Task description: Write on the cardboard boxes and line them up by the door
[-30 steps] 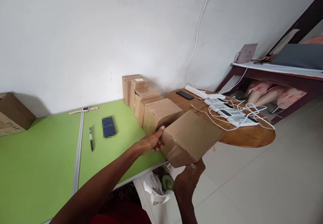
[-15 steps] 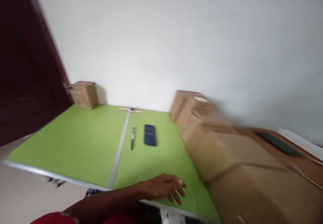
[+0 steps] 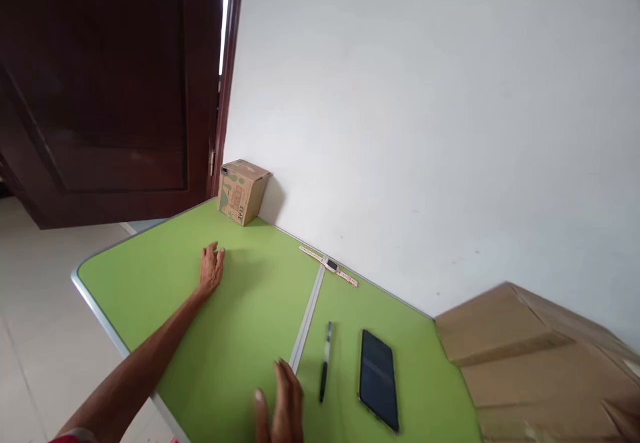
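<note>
My left hand [image 3: 213, 270] hovers above the far left part of the green table [image 3: 165, 276], fingers apart and holding nothing. Beyond it, near the wall, stands a small cardboard box [image 3: 243, 193] with green print. At the bottom centre my right hand [image 3: 285, 406] has its thumb and fingers apart, also holding nothing; its wrist is cut off by the frame. Just right of this hand lies a pen [image 3: 325, 363], then a dark smartphone [image 3: 379, 380]. A watch with a pale pink strap [image 3: 330, 265] lies spread out along the back edge.
A large cardboard box [image 3: 525, 363] is at the right, by the white wall [image 3: 400, 130]. The dark wooden door [image 3: 100, 96] stands at the left. A grey strip [image 3: 306, 320] crosses the table, and pale floor [image 3: 35, 323] shows beyond its left edge.
The view has turned left and come closer to the table. My left hand has swung from the right part of the table to the far left. My right hand now shows at the bottom.
</note>
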The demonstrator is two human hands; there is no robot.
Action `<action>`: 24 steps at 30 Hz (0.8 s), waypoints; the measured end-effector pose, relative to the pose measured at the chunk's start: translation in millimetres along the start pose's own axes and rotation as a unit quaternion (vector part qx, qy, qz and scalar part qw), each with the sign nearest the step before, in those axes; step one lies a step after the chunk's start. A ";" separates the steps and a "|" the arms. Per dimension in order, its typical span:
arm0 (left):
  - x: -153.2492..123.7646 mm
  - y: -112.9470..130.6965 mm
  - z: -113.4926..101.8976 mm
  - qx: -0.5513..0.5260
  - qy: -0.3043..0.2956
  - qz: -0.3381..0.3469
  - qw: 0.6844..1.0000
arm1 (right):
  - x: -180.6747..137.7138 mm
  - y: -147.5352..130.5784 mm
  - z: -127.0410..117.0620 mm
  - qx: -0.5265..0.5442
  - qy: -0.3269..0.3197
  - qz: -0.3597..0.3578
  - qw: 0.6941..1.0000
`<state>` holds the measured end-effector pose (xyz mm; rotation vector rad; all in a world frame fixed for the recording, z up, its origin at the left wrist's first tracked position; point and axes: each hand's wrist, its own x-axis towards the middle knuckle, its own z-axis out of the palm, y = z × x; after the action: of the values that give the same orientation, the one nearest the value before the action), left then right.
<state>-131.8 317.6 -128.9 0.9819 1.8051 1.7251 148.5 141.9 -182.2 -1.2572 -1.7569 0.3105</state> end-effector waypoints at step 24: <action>233.9 -74.1 22.6 0.150 0.014 0.049 0.987 | 325.9 23.1 299.5 0.106 -0.166 0.045 0.979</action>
<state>-278.8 511.1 -169.5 1.1875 2.1085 1.5567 -90.3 515.3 -187.1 -1.1801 -1.8880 0.7781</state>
